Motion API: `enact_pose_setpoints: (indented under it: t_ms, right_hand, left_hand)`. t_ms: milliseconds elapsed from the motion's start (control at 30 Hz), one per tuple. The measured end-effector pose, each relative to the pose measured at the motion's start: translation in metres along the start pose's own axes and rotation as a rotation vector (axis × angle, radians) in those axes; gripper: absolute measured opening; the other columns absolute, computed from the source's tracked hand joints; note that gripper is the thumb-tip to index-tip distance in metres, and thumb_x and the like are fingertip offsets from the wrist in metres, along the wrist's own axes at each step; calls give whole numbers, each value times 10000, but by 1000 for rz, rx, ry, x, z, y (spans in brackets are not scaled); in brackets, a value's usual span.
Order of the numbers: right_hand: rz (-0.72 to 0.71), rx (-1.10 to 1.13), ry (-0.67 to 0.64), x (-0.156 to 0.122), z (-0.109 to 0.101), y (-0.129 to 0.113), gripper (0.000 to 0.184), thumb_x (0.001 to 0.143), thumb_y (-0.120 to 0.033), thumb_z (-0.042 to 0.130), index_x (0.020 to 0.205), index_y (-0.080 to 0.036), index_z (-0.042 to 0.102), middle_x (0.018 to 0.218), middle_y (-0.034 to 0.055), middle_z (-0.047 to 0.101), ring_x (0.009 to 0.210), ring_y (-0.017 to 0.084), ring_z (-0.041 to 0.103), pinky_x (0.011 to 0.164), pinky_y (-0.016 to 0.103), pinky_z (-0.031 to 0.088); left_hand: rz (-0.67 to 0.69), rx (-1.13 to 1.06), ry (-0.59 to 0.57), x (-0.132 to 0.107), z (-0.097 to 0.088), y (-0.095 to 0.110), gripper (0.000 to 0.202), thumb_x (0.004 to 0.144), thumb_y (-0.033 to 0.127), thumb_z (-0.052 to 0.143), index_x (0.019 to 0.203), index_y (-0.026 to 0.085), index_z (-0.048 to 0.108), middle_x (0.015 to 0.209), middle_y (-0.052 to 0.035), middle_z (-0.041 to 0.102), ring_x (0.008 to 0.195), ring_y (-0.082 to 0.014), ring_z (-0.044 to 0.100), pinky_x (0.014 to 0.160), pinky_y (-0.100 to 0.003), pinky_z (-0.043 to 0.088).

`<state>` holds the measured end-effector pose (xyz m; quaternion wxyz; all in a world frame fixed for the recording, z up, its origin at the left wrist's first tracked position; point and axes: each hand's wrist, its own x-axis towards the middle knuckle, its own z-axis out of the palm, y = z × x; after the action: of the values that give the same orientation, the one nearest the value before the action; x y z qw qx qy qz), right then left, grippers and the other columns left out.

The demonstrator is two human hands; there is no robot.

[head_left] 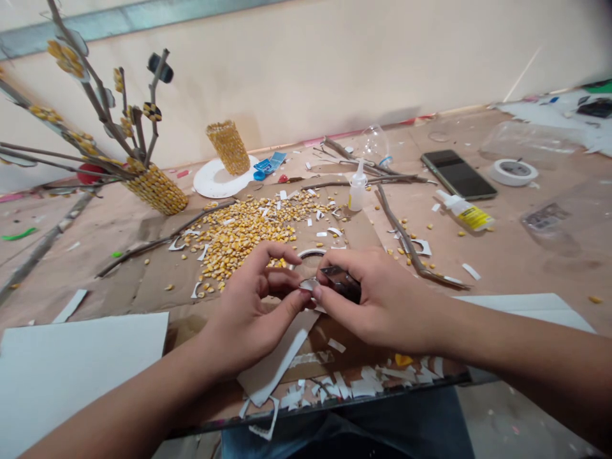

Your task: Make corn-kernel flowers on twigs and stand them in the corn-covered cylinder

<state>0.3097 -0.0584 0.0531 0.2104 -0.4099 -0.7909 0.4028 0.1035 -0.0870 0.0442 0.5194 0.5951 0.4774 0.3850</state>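
Note:
Both hands meet over the near middle of the table. My left hand [258, 306] is closed, pinching a small rounded white piece [310, 284] between thumb and fingertips. My right hand [377, 296] is closed around a dark, shiny flat tool [342, 280], its kind partly hidden by the fingers; the right thumb touches the white piece too. Just behind the fingertips lies a white ring [313, 252], partly covered. A white strip [280, 363] lies below the hands. Beyond my left hand spreads a pile of corn kernels [248, 233].
Behind stand a kernel-covered pot with branches [155, 188] and a kernel-covered cylinder [228, 148] on a white disc [205, 182]. Glue bottles [357, 188], a phone [458, 173], a tape roll [514, 172] and twigs [401, 223] lie right. Paper scraps [363, 386] line the near edge.

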Motion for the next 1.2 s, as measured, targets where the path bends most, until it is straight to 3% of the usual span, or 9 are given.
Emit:
enact_pose_setpoints:
  t_ms: [133, 333, 500, 700, 867, 1033, 1133, 1200]
  right_hand:
    - [-7, 12, -9, 1, 0, 0, 146, 905, -218, 621, 766, -186, 590, 635, -34, 552, 581, 106, 443, 563, 258, 287]
    - [8, 117, -26, 2, 0, 0, 143, 932, -229, 636, 801, -181, 664, 606, -41, 595, 537, 96, 466, 551, 251, 323]
    - [10, 202, -10, 5, -1, 6, 147, 950, -243, 649, 829, -178, 699, 669, -25, 668, 591, 106, 543, 584, 248, 383]
    - [67, 195, 28, 8, 0, 9, 145, 941, -246, 657, 809, -187, 664, 667, -16, 678, 602, 120, 574, 574, 243, 397]
    - [83, 271, -38, 7, -4, 7, 168, 942, -279, 675, 800, -192, 659, 644, -39, 648, 566, 101, 549, 553, 230, 405]
    - [189, 482, -201, 9, -13, 6, 255, 939, -384, 703, 778, -203, 621, 583, -60, 573, 476, 82, 478, 473, 214, 377]
    - [228, 548, -176, 9, -15, 8, 339, 892, -478, 757, 782, -210, 580, 554, -78, 503, 444, 80, 437, 431, 208, 340]
    - [221, 586, -127, 6, -15, 9, 355, 945, -506, 674, 783, -214, 552, 571, -73, 480, 463, 88, 440, 440, 213, 357]
  left_hand:
    - [-69, 76, -43, 2, 1, 6, 68, 913, 228, 751, 940, 179, 713, 815, -37, 795, 725, -128, 756, 651, -174, 579]
    - [-148, -10, -14, 3, 1, 7, 102, 897, 249, 744, 831, 174, 763, 657, -11, 754, 574, -112, 695, 553, -174, 554]
    - [-184, -156, 10, 6, 0, 10, 91, 906, 263, 750, 922, 180, 782, 792, -33, 819, 664, -131, 759, 652, -205, 630]
    - [-128, -93, 41, 5, -1, 9, 149, 921, 257, 736, 1033, 168, 777, 807, -45, 813, 695, -154, 770, 671, -231, 642]
    - [-76, -114, -71, 2, -2, 5, 329, 915, 159, 741, 1241, 202, 740, 999, -56, 832, 832, -152, 793, 787, -229, 645]
    - [-103, -210, -143, 3, -3, 4, 190, 932, 140, 740, 1103, 207, 790, 953, -36, 838, 813, -123, 785, 771, -194, 632]
    - [-102, -248, -67, 4, -4, 6, 196, 901, 140, 781, 1088, 199, 773, 825, -11, 828, 722, -117, 776, 712, -186, 629]
    - [-75, -230, -1, 3, -3, 7, 221, 871, 144, 814, 1080, 188, 760, 807, -9, 826, 705, -124, 777, 689, -191, 632]
